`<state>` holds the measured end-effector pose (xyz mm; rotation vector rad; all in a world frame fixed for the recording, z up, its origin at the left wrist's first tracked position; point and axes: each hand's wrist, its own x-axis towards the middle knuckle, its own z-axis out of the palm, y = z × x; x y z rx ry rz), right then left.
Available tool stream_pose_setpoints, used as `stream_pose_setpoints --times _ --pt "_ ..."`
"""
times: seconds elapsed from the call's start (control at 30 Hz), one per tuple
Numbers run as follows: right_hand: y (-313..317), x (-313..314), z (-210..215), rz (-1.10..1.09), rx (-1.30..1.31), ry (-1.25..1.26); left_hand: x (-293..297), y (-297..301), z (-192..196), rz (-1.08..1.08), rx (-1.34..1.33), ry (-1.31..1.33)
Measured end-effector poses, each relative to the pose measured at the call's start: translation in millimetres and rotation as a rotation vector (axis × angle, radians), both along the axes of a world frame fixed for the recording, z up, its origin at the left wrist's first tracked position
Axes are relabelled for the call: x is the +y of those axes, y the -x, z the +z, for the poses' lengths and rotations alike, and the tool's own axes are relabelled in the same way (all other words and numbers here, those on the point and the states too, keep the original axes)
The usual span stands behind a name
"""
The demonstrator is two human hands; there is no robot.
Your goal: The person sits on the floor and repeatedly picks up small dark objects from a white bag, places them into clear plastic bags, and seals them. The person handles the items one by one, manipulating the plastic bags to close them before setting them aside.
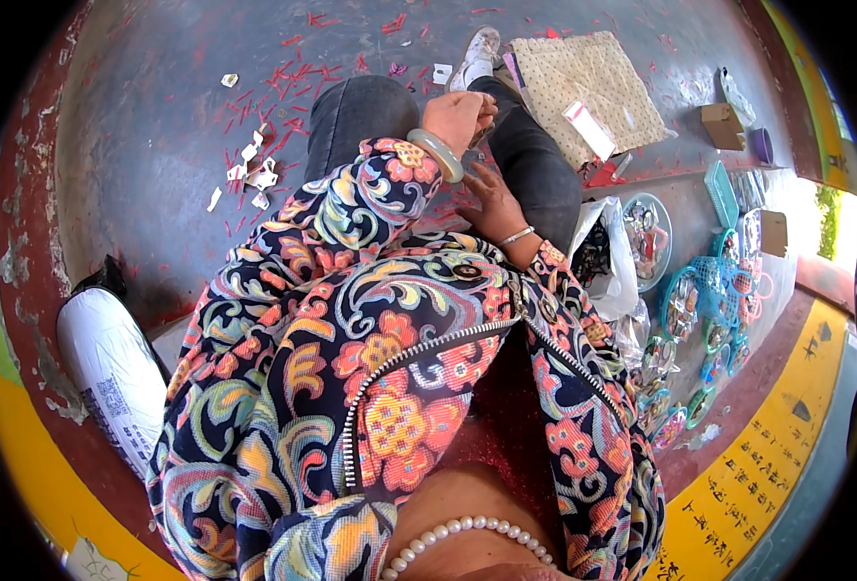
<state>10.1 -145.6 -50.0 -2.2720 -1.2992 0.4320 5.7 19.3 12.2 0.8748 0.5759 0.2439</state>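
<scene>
My left hand (458,118), with a pale green bangle (436,155) at its wrist, is raised over my lap. Its fingers are curled together, and whatever they pinch is too small to make out. Just below it, by my right thigh, is my right hand (494,205), with a thin silver bracelet (517,235). The thumb and fingers of this hand are apart, and I see nothing held in them. Between the two hands there is a small dark gap where details are lost.
Red scraps (293,82) and white card pieces (259,174) litter the grey floor. A patterned cloth (583,82) bears a white card (590,131). At right are a white plastic bag (598,218), a round tub (647,237), several baskets (719,281) and a cardboard box (722,127). A white sack (114,358) lies left.
</scene>
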Motion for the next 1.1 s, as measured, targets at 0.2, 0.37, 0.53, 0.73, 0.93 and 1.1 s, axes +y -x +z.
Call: stream_pose_setpoints --times 0.2,0.37,0.53,0.73,0.93,1.1 --pt "-15.0 -3.6 -1.3 -0.500 0.641 -0.388 0.1 -2.2 -2.4 -0.044 -0.056 0.013" --pt "-22.8 -5.9 47.1 -0.708 1.033 -0.846 -3.1 1.8 -2.0 -0.196 -0.037 0.117" --pt "-25.8 -16.8 65.7 -0.682 0.906 -0.793 -12.9 2.1 -3.0 -0.406 -0.045 0.109" --pt "-25.6 -18.9 58.7 -0.689 0.945 -0.790 -12.1 3.0 -1.5 -0.549 -0.069 0.183" --pt "-27.4 -23.1 58.8 -0.710 0.935 -0.826 -14.3 5.7 12.9 -0.596 -0.019 0.152" --pt "-25.7 -23.3 66.6 -0.736 0.929 -0.809 -16.3 8.4 21.2 -0.635 -0.032 0.002"
